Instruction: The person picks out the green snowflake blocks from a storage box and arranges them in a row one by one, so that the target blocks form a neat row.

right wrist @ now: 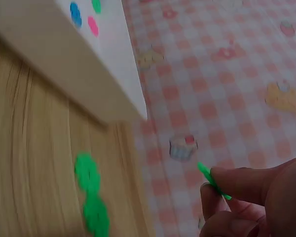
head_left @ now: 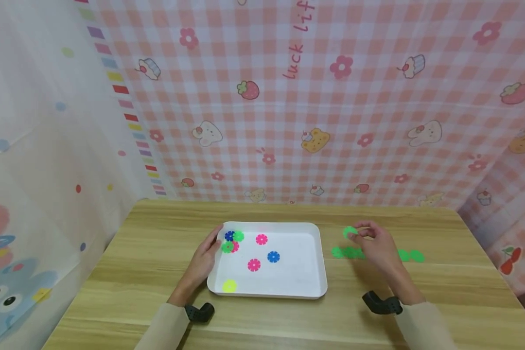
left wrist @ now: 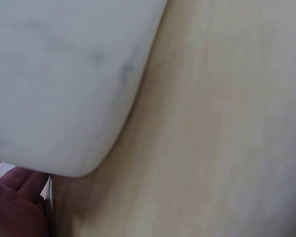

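Between the thumb and fingertips of my right hand [head_left: 377,247] a thin green notched disc [head_left: 349,232] is pinched; the right wrist view shows the green disc [right wrist: 214,181] nearly edge-on. Below that hand, a row of green discs [head_left: 416,256] lies on the table, its middle hidden behind the hand and wrist. My left hand [head_left: 203,260] holds the left side of a shallow white tray [head_left: 323,262], near its far left corner. Inside the tray are pink discs [head_left: 254,265], a blue disc [head_left: 273,256], a yellow disc [head_left: 229,286], and a small cluster with green and dark blue discs.
The wooden table [head_left: 148,272] carries the tray and the green row to its right. A pink checked cloth [head_left: 280,121] hangs behind the table's far edge, and a pale printed cloth [head_left: 48,146] hangs at the left. Each wrist wears a black camera mount [head_left: 382,303].
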The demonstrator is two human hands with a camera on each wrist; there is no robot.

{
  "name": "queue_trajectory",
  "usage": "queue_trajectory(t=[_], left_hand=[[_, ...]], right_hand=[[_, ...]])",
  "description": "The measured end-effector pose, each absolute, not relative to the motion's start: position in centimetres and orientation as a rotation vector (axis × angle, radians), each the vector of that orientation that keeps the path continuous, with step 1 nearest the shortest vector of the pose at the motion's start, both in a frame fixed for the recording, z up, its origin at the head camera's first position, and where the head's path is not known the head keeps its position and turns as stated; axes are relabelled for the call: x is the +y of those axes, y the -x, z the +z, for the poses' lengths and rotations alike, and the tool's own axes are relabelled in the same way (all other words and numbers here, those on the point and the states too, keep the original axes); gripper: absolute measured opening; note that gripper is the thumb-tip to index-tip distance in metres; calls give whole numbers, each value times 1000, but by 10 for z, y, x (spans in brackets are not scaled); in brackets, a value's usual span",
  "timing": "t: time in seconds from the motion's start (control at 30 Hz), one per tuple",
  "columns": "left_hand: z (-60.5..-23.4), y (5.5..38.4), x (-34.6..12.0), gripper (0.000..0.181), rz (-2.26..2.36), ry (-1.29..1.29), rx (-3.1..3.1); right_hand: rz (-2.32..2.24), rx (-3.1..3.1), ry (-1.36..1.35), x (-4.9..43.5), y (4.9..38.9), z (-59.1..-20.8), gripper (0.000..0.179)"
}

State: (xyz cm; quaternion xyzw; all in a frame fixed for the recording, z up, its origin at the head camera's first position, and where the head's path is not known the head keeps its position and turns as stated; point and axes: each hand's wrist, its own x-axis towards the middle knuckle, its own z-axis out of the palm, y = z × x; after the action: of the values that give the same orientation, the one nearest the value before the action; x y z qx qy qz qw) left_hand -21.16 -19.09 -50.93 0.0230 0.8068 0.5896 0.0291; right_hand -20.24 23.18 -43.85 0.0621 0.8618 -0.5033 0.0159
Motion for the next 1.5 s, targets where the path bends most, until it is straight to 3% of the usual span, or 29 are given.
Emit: queue_trajectory(t=[0.2,0.37,0.7,1.13,1.5], left_hand=[[-510,212,-190,49,1826,-90,2484],[-510,212,-188,49,1835,-67,2466],[-508,210,-186,49,1832,-75,2455],[-511,210,-186,49,1820,-81,2482],[-509,210,-191,49,1787,-36,2488]], right_hand=[[-1541,2724,-277,287,189,-446,50],[-1499,2826,-391,329,178,-456,50],[-1605,2735,-680,389,163,-480,21],[-1703,2637,-857,405,164,-499,9],[-1573,2771,-894,396,174,-504,26]])
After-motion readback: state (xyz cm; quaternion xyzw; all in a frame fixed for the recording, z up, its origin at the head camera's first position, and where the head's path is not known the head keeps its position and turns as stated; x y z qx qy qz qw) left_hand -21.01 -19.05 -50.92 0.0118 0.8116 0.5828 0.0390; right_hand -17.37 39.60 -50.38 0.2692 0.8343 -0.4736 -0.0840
